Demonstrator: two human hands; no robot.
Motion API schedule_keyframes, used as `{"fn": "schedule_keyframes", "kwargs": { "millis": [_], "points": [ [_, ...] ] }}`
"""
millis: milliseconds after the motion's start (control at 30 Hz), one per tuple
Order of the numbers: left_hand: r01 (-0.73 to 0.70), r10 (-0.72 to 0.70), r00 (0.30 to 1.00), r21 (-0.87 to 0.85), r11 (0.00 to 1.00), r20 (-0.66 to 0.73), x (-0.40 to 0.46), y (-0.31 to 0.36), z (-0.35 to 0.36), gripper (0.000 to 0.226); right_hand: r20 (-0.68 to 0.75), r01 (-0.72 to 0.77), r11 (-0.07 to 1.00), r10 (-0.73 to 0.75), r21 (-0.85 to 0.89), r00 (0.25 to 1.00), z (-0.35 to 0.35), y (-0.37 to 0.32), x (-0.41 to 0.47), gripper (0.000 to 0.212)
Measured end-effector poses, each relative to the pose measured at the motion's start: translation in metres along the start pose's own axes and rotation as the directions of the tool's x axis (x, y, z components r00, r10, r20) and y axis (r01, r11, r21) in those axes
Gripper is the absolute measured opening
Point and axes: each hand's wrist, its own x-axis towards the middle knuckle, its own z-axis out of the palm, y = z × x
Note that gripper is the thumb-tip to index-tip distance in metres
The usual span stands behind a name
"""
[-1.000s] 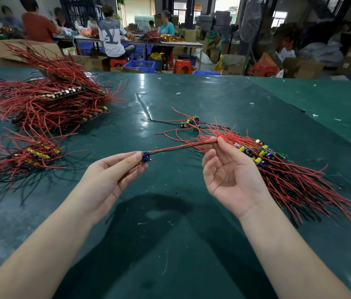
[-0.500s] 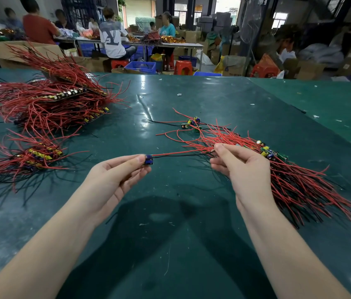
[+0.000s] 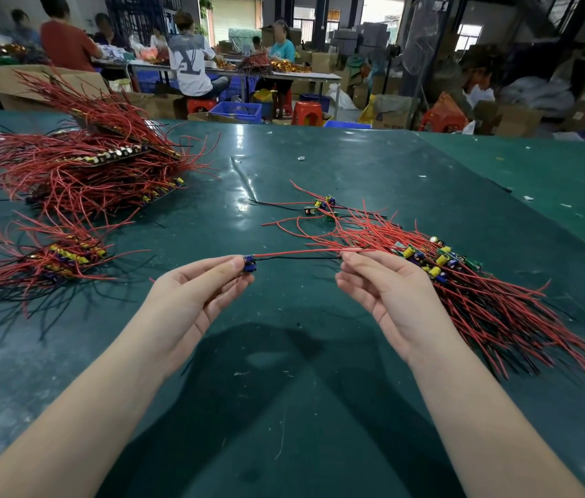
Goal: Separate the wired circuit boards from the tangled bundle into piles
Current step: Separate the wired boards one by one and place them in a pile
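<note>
My left hand (image 3: 190,300) pinches a small circuit board (image 3: 249,264) with a blue part between thumb and fingertips. A red wire and a black wire (image 3: 298,256) run taut from that board to my right hand (image 3: 388,292), which pinches their far ends at its fingertips. Just behind and right of my right hand lies the tangled bundle (image 3: 463,292) of red-wired boards with yellow and blue parts. A few loose boards (image 3: 321,206) lie beyond it. At the left are a small pile (image 3: 53,260) and a big stacked pile (image 3: 96,167).
Everything lies on a dark green table (image 3: 283,407) with small wire scraps on it. A second green table (image 3: 553,181) adjoins at the right. People sit at tables among blue crates, red stools and cardboard boxes in the background.
My right hand turned and closed its fingertips on the wire ends, and the two wires now stretch straight between my hands. The left hand stayed about where it was.
</note>
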Motion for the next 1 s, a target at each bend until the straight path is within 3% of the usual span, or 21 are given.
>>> {"fn": "schedule_keyframes", "kwargs": {
  "millis": [167, 400, 533, 633, 833, 1000],
  "points": [
    [-0.054, 0.053, 0.999, 0.077, 0.996, 0.013, -0.0016, -0.0008, 0.0006, 0.023, -0.034, 0.002, 0.999, 0.000, 0.045, 0.999, -0.0016, -0.0013, -0.0004, 0.015],
    [-0.115, 0.117, 0.993, 0.141, 0.983, -0.008, -0.0017, 0.0005, 0.0007, 0.023, -0.047, -0.113, 0.983, 0.121, 0.143, 0.992, -0.0055, -0.0028, 0.0018, 0.017],
    [-0.279, 0.304, 0.953, 0.396, 0.875, 0.001, -0.0031, -0.0018, -0.0005, 0.013, -0.056, -0.130, 0.987, 0.135, 0.095, 0.989, -0.0076, -0.0022, 0.0030, 0.023],
    [-0.382, 0.408, 0.912, 0.463, 0.800, 0.047, -0.0056, -0.0003, 0.0000, 0.014, -0.050, -0.147, 0.984, 0.153, 0.101, 0.987, -0.0076, -0.0018, 0.0034, 0.023],
    [-0.445, 0.463, 0.884, 0.434, 0.783, 0.070, -0.0082, 0.0026, 0.0019, 0.020, -0.020, -0.234, 0.958, 0.241, 0.164, 0.970, -0.0071, -0.0019, 0.0030, 0.006],
    [-0.385, 0.397, 0.917, 0.305, 0.871, 0.022, -0.0051, 0.0023, 0.0002, 0.019, 0.062, -0.304, 0.913, 0.299, 0.272, 0.952, -0.0045, -0.0055, 0.0003, 0.009]
  ]
}}
